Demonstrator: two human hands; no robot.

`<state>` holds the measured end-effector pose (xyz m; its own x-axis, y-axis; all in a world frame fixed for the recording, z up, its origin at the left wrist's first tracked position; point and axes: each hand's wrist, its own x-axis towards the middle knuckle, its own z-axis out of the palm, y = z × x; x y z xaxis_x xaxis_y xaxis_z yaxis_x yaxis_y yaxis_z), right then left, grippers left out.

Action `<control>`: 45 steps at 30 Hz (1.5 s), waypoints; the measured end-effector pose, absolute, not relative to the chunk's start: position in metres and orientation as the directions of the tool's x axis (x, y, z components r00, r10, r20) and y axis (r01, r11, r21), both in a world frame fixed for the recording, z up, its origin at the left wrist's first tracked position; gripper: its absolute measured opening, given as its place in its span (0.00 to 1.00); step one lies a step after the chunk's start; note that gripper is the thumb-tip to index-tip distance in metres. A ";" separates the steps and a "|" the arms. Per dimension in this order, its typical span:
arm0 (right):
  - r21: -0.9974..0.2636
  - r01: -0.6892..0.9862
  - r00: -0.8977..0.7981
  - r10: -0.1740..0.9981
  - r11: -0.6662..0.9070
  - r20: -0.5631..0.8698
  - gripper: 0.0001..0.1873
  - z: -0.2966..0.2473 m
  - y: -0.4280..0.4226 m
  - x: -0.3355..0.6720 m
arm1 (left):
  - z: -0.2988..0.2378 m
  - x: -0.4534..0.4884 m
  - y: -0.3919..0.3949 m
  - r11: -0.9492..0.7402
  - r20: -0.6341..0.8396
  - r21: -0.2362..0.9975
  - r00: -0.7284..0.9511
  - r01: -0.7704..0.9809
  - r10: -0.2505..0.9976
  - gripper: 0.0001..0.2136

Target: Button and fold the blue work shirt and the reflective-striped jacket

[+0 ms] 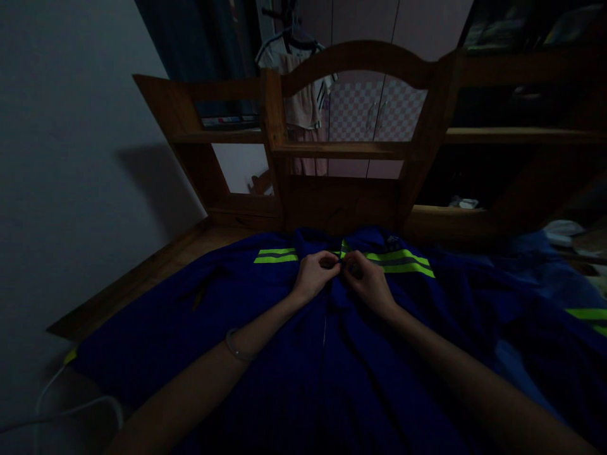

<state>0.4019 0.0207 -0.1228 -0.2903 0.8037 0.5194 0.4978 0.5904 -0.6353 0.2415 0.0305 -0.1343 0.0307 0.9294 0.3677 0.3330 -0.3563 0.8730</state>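
Note:
A dark blue work jacket (284,328) with yellow-green reflective stripes lies spread out, its collar toward the wooden headboard. At the upper chest, my left hand (313,273) pinches the jacket's front edge between thumb and fingers. Right beside it, my right hand (367,278) is closed on the front edge too, close to the stripe. The fingertips of both hands nearly meet at the centre line. Whether a button, snap or zip sits between them is too dark and small to tell. Below the hands, the front opening runs down the middle as a thin pale line.
Behind the jacket stands a wooden headboard (341,151) with shelves. Clothes (303,95) hang on a rack beyond it, before a pink checked cabinet (355,110). A white cable (76,407) lies at lower left by the wall. Lighter blue fabric (545,265) lies at right.

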 end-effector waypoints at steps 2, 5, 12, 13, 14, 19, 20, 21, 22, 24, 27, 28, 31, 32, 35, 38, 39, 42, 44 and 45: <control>-0.624 0.522 -0.284 0.809 0.581 0.515 0.06 -0.124 0.022 0.402 | -0.135 0.242 0.030 -0.355 0.365 0.871 0.034 0.339 0.930 0.08; -0.621 0.546 -0.270 0.820 0.563 0.506 0.05 -0.126 0.024 0.402 | -0.136 0.242 0.030 -0.348 0.359 0.873 0.031 0.341 0.933 0.08; -0.613 0.561 -0.259 0.821 0.556 0.509 0.05 -0.128 0.023 0.400 | -0.138 0.241 0.031 -0.354 0.360 0.883 0.037 0.310 0.932 0.09; -0.609 0.557 -0.266 0.816 0.565 0.514 0.04 -0.127 0.023 0.401 | -0.138 0.241 0.032 -0.359 0.365 0.883 0.037 0.303 0.930 0.08; -0.608 0.551 -0.273 0.812 0.572 0.517 0.04 -0.127 0.022 0.401 | -0.138 0.240 0.033 -0.362 0.368 0.883 0.035 0.299 0.929 0.08; -0.640 0.521 -0.268 0.821 0.564 0.505 0.06 -0.128 0.024 0.404 | -0.137 0.239 0.034 -0.340 0.361 0.873 0.005 0.348 0.932 0.08; -0.644 0.518 -0.269 0.822 0.563 0.502 0.06 -0.129 0.025 0.404 | -0.136 0.239 0.034 -0.342 0.364 0.868 0.007 0.360 0.931 0.08; -0.645 0.515 -0.270 0.822 0.564 0.502 0.06 -0.129 0.025 0.404 | -0.135 0.239 0.034 -0.349 0.370 0.863 0.013 0.366 0.929 0.08; -0.645 0.512 -0.274 0.820 0.567 0.503 0.06 -0.129 0.025 0.404 | -0.135 0.239 0.034 -0.359 0.378 0.858 0.022 0.368 0.925 0.09; -0.644 0.502 -0.278 0.813 0.577 0.512 0.06 -0.128 0.024 0.403 | -0.134 0.239 0.034 -0.380 0.393 0.851 0.039 0.364 0.919 0.09; -0.648 0.486 -0.280 0.807 0.586 0.520 0.06 -0.127 0.021 0.401 | -0.134 0.238 0.036 -0.374 0.390 0.854 0.032 0.362 0.920 0.10; -0.647 0.485 -0.281 0.805 0.589 0.522 0.07 -0.127 0.021 0.401 | -0.134 0.238 0.037 -0.369 0.386 0.855 0.026 0.364 0.922 0.10; -0.631 0.491 -0.282 0.795 0.601 0.538 0.08 -0.127 0.019 0.399 | -0.136 0.239 0.038 -0.364 0.385 0.854 0.019 0.370 0.923 0.09; -0.625 0.496 -0.278 0.793 0.602 0.542 0.09 -0.127 0.019 0.399 | -0.136 0.239 0.038 -0.367 0.387 0.854 0.021 0.368 0.922 0.08; -0.615 0.524 -0.262 0.798 0.589 0.542 0.11 -0.127 0.017 0.399 | -0.137 0.242 0.037 -0.375 0.390 0.851 0.036 0.367 0.920 0.06; -0.588 0.567 -0.249 0.801 0.577 0.545 0.10 -0.124 0.015 0.398 | -0.139 0.243 0.036 -0.383 0.395 0.837 0.052 0.390 0.917 0.06; -0.569 0.578 -0.259 0.793 0.585 0.551 0.09 -0.123 0.014 0.398 | -0.140 0.243 0.036 -0.383 0.393 0.836 0.058 0.394 0.918 0.06; -0.499 0.599 -0.329 0.760 0.627 0.560 0.04 -0.117 0.006 0.396 | -0.143 0.243 0.036 -0.372 0.372 0.857 0.072 0.356 0.925 0.07; -0.450 0.616 -0.389 0.746 0.647 0.541 0.04 -0.114 -0.008 0.395 | -0.145 0.244 0.037 -0.328 0.323 0.904 0.063 0.274 0.944 0.08; -0.426 0.626 -0.419 0.742 0.653 0.523 0.05 -0.113 -0.017 0.394 | -0.145 0.245 0.037 -0.290 0.283 0.930 0.063 0.225 0.957 0.09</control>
